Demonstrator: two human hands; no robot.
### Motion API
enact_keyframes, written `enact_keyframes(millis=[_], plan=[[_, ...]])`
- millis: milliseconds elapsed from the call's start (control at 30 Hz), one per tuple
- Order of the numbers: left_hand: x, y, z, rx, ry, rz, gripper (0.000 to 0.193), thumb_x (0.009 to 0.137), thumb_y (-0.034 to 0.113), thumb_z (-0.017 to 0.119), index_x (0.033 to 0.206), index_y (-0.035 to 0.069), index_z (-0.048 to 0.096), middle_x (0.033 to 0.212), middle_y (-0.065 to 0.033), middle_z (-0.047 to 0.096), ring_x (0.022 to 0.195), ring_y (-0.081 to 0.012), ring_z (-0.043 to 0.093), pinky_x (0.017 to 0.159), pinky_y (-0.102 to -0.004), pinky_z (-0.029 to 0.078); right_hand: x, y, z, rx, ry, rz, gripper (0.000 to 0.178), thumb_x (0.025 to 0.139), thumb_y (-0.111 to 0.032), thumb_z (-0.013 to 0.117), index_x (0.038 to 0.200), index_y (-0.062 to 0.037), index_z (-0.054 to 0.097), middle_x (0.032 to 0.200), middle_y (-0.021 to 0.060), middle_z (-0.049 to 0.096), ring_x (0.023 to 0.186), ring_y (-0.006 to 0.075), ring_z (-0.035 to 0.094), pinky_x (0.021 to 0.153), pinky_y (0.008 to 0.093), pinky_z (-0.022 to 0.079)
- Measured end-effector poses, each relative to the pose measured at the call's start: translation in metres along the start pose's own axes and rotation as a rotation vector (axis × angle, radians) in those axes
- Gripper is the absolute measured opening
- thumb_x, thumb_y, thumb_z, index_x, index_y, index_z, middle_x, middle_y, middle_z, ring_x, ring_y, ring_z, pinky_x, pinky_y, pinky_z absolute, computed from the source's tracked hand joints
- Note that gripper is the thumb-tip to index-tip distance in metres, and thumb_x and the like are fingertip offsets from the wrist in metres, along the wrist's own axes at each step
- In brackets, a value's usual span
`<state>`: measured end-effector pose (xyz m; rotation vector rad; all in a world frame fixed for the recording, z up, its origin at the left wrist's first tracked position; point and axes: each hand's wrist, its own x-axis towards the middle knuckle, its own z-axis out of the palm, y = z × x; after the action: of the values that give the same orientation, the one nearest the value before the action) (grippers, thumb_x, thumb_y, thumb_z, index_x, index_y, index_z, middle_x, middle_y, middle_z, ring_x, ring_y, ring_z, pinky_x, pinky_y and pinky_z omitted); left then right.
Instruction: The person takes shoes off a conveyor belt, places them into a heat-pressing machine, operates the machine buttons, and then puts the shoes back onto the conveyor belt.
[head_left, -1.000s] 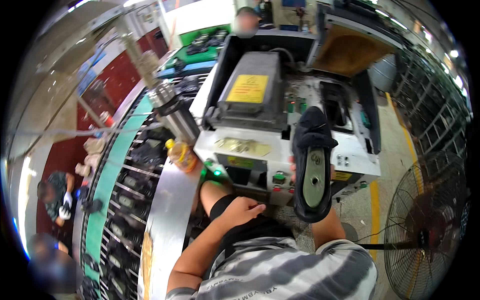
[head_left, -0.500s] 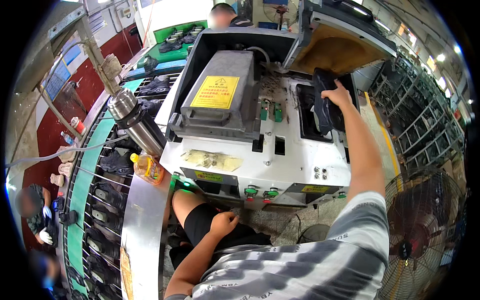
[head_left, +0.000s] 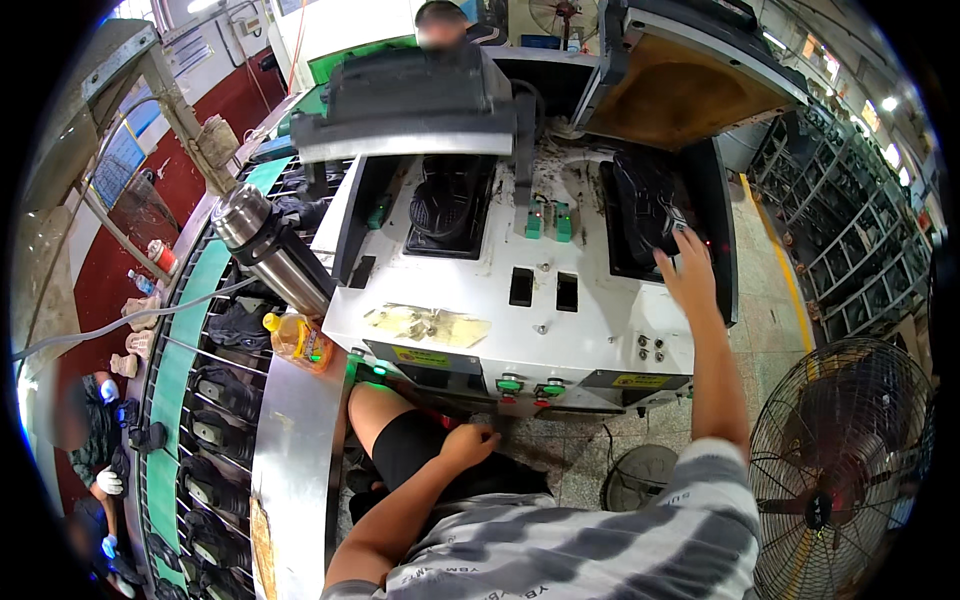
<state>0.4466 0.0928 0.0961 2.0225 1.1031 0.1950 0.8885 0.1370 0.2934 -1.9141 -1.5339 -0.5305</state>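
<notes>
A black shoe [head_left: 645, 205] lies in the dark recess on the right of a white two-station machine [head_left: 470, 330]. My right hand [head_left: 688, 270] is at the near end of this shoe, fingers spread and holding nothing. Another black shoe [head_left: 440, 208] sits in the left recess, partly under a raised dark cover [head_left: 405, 100]. Over the right recess, a lid with a brown inner face [head_left: 660, 95] stands tilted up. My left hand [head_left: 468, 446] is curled into a fist above my dark shorts, with nothing seen in it.
Left of the machine, a steel flask [head_left: 275, 250] and a bottle of orange liquid [head_left: 300, 342] stand beside a conveyor [head_left: 170, 380] carrying several black shoes. A caged fan [head_left: 830, 490] and shoe racks [head_left: 835, 230] are on the right. Co-workers are at the far side and far left.
My right hand has laid the black shoe in the right recess and let go, drawing nearer to me. The left cover has swung up, showing the shoe beneath it.
</notes>
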Motion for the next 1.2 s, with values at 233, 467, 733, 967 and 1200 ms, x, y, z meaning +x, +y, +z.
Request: enact_keyframes(millis=[233,467,733,967,1200], plan=[[0.052,0.073,0.047,-0.145,-0.218,0.409,0.025,0.088,0.025,0.058,0.100,0.005,0.068,0.093,-0.0198,0.068,0.089,-0.0372,0.064,0.077,-0.0446,0.050,-0.289,0.058,-0.010,0.778,0.724,1.438,0.022,0.091,-0.024,0.059,0.078,-0.0104,0.048,0.071,-0.0010,0.042,0.065,0.0127,0.043,0.062,0.0263,0.037],[0.071,0.071,0.034,-0.198,-0.035,0.299,0.025,0.094,0.024,0.055,0.105,0.005,0.068,0.091,-0.0207,0.067,0.083,-0.0353,0.066,0.073,-0.0406,0.051,-0.276,0.029,-0.013,1.145,0.289,1.274,0.019,0.091,-0.020,0.054,0.076,-0.0117,0.045,0.068,0.0004,0.046,0.062,0.0138,0.044,0.059,0.0287,0.035],[-0.114,-0.097,-0.081,-0.281,0.907,-0.104,0.012,0.087,0.009,0.065,0.094,0.000,0.069,0.088,-0.0127,0.070,0.079,-0.0204,0.068,0.073,-0.0309,0.053,-0.216,-0.235,0.049,0.854,-0.217,-0.171,0.012,0.068,-0.002,0.068,0.074,-0.0069,0.059,0.072,0.0122,0.059,0.064,0.0294,0.059,0.059,0.0366,0.045],[-0.383,-0.223,-0.123,0.060,1.959,-0.780,0.032,0.083,0.007,0.062,0.113,0.000,0.057,0.113,-0.0143,0.059,0.106,-0.0289,0.054,0.095,-0.0375,0.040,0.009,-0.327,0.164,0.378,-0.030,-0.265,0.061,0.072,-0.012,0.073,0.127,-0.0018,0.049,0.126,0.0194,0.054,0.120,0.0366,0.049,0.105,0.0441,0.036],[-0.499,-0.303,-0.123,0.232,1.996,-1.112,0.085,0.071,0.023,0.080,0.140,-0.001,0.036,0.137,-0.0229,0.043,0.130,-0.0382,0.038,0.110,-0.0439,0.030,0.178,-0.345,0.276,-0.307,-0.433,0.356,0.097,0.068,-0.055,0.070,0.149,-0.0268,0.025,0.144,0.0236,0.040,0.130,0.0407,0.043,0.108,0.0510,0.034]])
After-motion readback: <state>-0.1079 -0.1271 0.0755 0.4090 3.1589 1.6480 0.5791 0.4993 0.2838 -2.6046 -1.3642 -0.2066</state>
